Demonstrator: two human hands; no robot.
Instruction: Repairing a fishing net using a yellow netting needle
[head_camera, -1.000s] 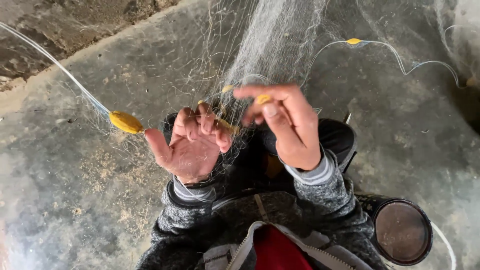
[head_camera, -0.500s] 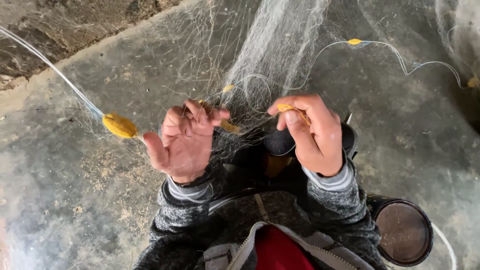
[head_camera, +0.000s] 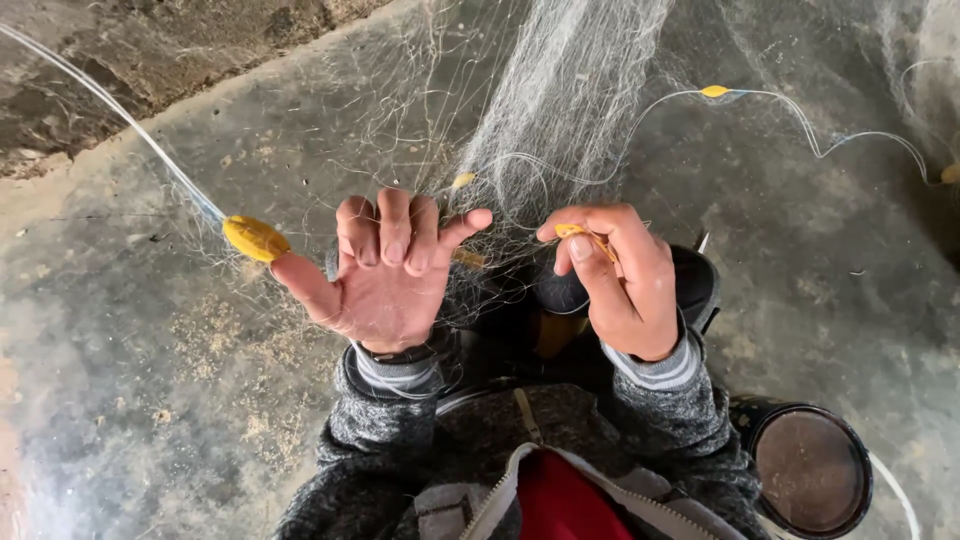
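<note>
seen from above, a person works a fine white fishing net that hangs from the top centre of the frame. the left hand, centre left, has its palm open and fingers hooked in the mesh, a yellow float just beside the thumb. the right hand, centre right, pinches a small yellow float. keeping the mesh spread taut likely helps free tangles.
</note>
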